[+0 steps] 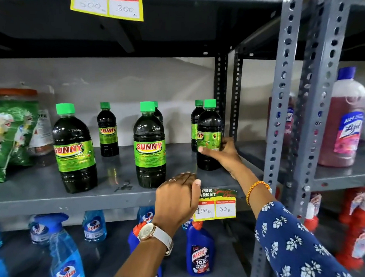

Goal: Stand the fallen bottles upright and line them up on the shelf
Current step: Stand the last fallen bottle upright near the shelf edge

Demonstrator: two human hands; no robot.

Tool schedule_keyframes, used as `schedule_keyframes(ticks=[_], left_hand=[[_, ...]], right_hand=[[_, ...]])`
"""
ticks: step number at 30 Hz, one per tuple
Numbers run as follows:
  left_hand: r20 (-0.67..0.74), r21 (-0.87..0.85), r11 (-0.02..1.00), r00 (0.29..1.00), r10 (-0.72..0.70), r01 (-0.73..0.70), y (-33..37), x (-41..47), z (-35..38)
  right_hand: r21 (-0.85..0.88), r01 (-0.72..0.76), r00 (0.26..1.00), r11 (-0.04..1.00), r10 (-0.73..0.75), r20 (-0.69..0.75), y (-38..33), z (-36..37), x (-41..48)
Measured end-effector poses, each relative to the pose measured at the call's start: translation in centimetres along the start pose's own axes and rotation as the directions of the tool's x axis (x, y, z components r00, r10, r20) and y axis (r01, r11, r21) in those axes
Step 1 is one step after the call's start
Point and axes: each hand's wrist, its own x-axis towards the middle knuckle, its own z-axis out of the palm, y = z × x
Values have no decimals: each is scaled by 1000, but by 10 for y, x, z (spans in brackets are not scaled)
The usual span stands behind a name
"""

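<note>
Right hand (225,151) is wrapped around the lower label of a dark bottle (209,137) with a green cap, thumb across the front, bottle upright with its base on the grey shelf (39,192). Only "NY" of its label shows. Tucked right behind the held one is another green-capped bottle (195,126), mostly hidden. Off to the left of the grip stands a big SUNNY bottle (150,146) with a second cap peeking out behind it, then a smaller SUNNY bottle (108,130) further back, and another large SUNNY bottle (75,148) furthest left. All upright, none lying down that I can see.

Left hand (178,197) holds nothing, just rests flat on the shelf's front edge, below and left of the grip, watch on the wrist. Right under the grip hangs a yellow price tag (216,204): "100 Rs" and "80 Rs". Another tag (108,3) up top reads 500 and 300.

Lower shelf has Colin spray bottles (63,250) and a Harpic bottle (199,250). To the right of the grip, past the upright posts, a Lizol bottle (343,124).
</note>
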Motion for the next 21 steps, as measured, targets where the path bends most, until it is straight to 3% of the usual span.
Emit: schedule_keyframes(ticks=[10, 16, 21], left_hand=[[22, 4, 1000, 1000, -4, 4, 2, 0, -1], [36, -2, 1000, 999, -4, 4, 3, 0, -4], [33, -4, 1000, 999, -8, 8, 3, -1, -4]], right_hand=[[-48, -10, 1000, 999, 10, -14, 4, 0, 4], [8, 23, 995, 1000, -24, 97, 4, -2, 4], [7, -2, 1000, 1000, 2, 18, 4, -1, 4]])
